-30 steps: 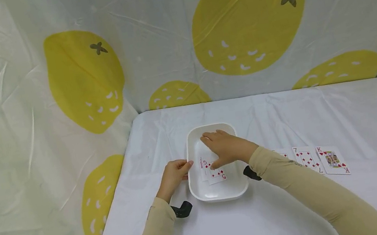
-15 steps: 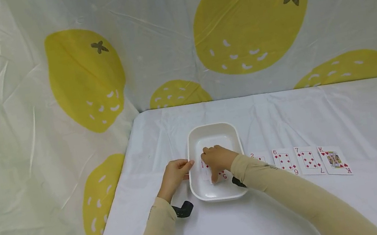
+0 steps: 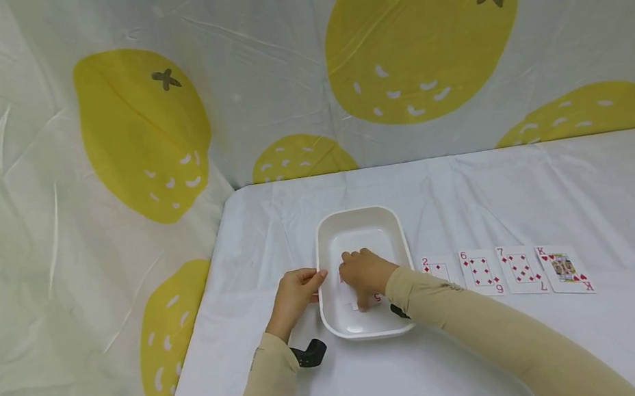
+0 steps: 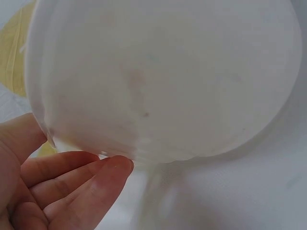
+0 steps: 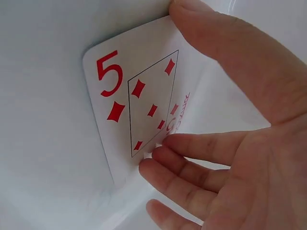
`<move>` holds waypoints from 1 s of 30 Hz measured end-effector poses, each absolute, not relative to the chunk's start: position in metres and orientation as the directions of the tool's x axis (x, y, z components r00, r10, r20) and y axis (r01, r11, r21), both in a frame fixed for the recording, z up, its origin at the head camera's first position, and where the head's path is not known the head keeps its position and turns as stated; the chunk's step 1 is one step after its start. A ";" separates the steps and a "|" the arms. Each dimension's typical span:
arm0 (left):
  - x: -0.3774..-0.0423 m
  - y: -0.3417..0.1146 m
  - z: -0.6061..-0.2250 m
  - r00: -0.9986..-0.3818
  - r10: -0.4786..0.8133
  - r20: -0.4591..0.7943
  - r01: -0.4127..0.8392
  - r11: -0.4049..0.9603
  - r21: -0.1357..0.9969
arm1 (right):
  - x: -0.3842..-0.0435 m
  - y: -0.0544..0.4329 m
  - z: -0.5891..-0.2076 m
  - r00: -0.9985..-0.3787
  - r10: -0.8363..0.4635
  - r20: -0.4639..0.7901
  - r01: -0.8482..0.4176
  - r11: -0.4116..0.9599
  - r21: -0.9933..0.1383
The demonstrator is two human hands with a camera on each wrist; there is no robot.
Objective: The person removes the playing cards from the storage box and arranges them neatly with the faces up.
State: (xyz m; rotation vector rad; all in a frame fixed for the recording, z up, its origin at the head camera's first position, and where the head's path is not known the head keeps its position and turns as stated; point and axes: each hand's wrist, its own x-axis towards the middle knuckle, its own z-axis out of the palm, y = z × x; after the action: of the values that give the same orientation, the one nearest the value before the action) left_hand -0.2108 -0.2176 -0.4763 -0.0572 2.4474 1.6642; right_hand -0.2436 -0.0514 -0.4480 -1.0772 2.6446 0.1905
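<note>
With thumb and fingers, my left hand [image 3: 293, 300] pinches the left rim of a white rectangular tray [image 3: 370, 336]; in the left wrist view the fingers lie below the rim. Inside the tray, my right hand [image 3: 369, 273] spans a five of diamonds [image 5: 115, 86], its thumb at one edge and its fingertips at the opposite edge. Red joker lettering [image 5: 183, 108] shows from a second card just beyond the five. From the head view, the right hand hides most of both cards.
To the right of the tray, a row of face-up cards lies on the white cloth [image 3: 421, 382]: two of diamonds [image 3: 434, 265], six of diamonds [image 3: 481, 272], seven of diamonds [image 3: 522, 269] and king of hearts [image 3: 564, 268]. A lemon-print curtain [image 3: 264, 95] hangs behind and at left.
The right hand has come down and toward me in the tray onto the five of diamonds, its fingers drawing in. The left hand has kept its hold on the rim.
</note>
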 end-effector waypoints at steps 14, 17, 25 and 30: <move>-0.209 -0.217 -0.477 -0.983 0.061 -0.171 -0.135 0.385 0.913 | -0.251 -0.048 -0.455 -0.713 -0.620 -0.326 -0.623 0.774 -0.110; -0.209 -0.217 -0.477 -0.983 0.061 -0.172 -0.136 0.383 0.914 | -0.252 -0.047 -0.457 -0.715 -0.622 -0.320 -0.624 0.774 -0.110; -0.210 -0.216 -0.478 -0.984 0.065 -0.163 -0.126 0.384 0.915 | -0.252 -0.047 -0.451 -0.712 -0.630 -0.310 -0.645 0.761 -0.066; -0.209 -0.217 -0.476 -0.986 0.061 -0.153 -0.118 0.388 0.914 | -0.256 -0.044 -0.437 -0.710 -0.650 -0.273 -0.662 0.747 -0.058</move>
State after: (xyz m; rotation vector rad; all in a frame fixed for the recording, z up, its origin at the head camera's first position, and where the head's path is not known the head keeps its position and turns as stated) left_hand -0.2090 -0.2168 -0.4759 -0.0511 2.4792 1.6524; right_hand -0.2557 -0.0442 -0.4370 -1.0252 2.6719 0.0630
